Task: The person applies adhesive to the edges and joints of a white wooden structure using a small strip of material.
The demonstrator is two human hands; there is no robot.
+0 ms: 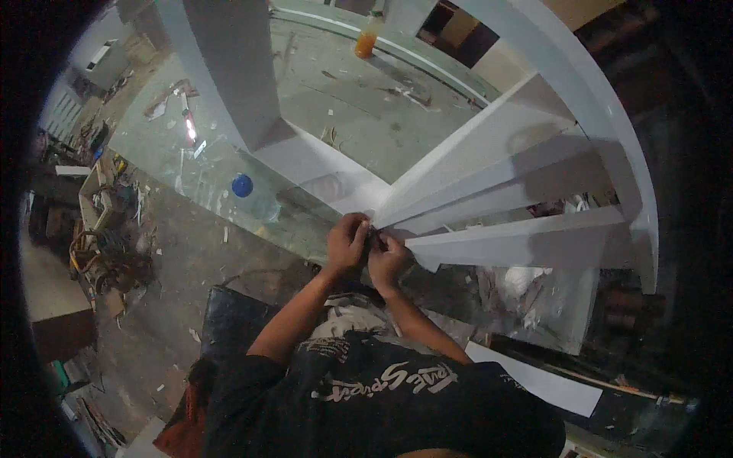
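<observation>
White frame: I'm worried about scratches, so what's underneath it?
Through the opening of the white frame, a greenish tabletop with scattered scraps shows. What lies directly beneath its boards is covered, so I can't tell.

The left hand and right hand work close together at the near corner of a white panel frame; what lies between their fingers is too small to tell. On the pale green tabletop, a blue round object sits left of the hands and a bottle of orange liquid stands at the far side.
</observation>
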